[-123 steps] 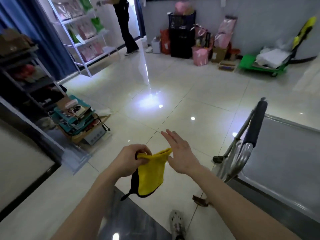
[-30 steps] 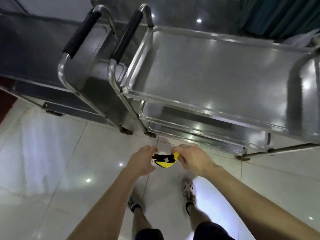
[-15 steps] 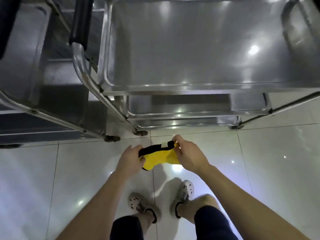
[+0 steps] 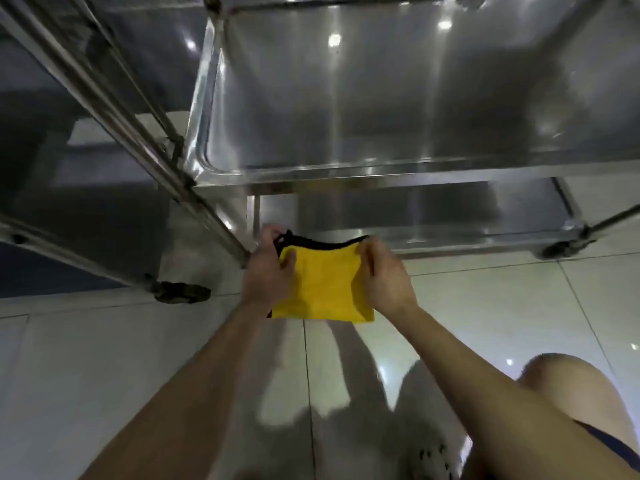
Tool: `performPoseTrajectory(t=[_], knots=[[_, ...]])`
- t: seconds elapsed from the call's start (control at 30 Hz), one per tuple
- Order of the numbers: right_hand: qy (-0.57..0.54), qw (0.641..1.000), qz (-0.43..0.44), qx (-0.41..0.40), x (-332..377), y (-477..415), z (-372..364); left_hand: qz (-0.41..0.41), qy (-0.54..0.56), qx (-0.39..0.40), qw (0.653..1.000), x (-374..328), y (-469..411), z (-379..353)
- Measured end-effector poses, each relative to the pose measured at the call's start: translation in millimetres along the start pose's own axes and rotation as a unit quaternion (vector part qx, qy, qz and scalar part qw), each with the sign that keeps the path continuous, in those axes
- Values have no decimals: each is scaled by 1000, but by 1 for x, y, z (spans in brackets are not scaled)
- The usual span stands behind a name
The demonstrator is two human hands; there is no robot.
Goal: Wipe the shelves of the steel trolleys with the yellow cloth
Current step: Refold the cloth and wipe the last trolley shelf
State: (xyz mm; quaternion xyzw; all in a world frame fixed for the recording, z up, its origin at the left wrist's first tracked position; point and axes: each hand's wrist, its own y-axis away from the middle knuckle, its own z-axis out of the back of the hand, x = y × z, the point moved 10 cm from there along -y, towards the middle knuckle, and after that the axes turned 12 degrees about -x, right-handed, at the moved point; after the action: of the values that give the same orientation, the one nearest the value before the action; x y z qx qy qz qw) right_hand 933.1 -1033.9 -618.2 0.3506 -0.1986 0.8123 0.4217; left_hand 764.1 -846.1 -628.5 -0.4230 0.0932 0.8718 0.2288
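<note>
The person is crouched low in front of the steel trolley (image 4: pixel 381 183), one bare knee (image 4: pixel 571 393) up at the near right. The yellow cloth (image 4: pixel 322 289) hangs spread between the two hands, in the air over the tiled floor (image 4: pixel 485 306). It is just near of the lower shelf (image 4: pixel 433 206) and touches no steel that I can see.

The left hand (image 4: pixel 266 275) grips the top left corner, thumb laid across the yellow face. The right hand (image 4: pixel 381 275) pinches the top right corner with its fingers (image 4: pixel 372 251) folded over the black-edged hem.

To my eye this is the squaring-up before a first stroke, and I cannot tell whether any shelf has been wiped. It would go best to fold the cloth into a flat pad, yellow side out, and pass it to one hand. The other hand is then free to steady a post (these trolleys stand on castors (image 4: pixel 181 292) and will likely roll under a push).

The strokes should start at the far side of the shelf and come toward the near rim, each overlapping the last. After that, run along the raised lip, where dirt tends to lodge. The top shelf (image 4: pixel 398 98) overhangs the lower one, so the reach has to go in low. A second trolley (image 4: pixel 104 109) waits at the left.
</note>
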Motion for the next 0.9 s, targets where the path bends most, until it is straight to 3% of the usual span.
performPoseTrajectory(t=[0.1,0.17,0.23,0.37,0.5,0.67,0.9], knots=[[-11,998,38,-43,-16,-56,-30,-39,3,-24,999,11,-59,-25],[120,990,46,51,-37,-82,-73,-26,-5,-2,1000,33,-77,-42],[252,958,74,112,-53,-82,-103,-36,-4,-7,999,51,-66,-49],[276,943,137,126,-53,-46,-126,41,29,-143,988,105,-9,-17],[279,937,189,88,-39,-54,-143,129,46,-305,942,140,-14,43],[327,923,179,93,-61,-66,-184,136,218,-243,935,133,-74,36],[338,926,153,64,-50,-48,-210,86,279,-303,907,137,-71,30]])
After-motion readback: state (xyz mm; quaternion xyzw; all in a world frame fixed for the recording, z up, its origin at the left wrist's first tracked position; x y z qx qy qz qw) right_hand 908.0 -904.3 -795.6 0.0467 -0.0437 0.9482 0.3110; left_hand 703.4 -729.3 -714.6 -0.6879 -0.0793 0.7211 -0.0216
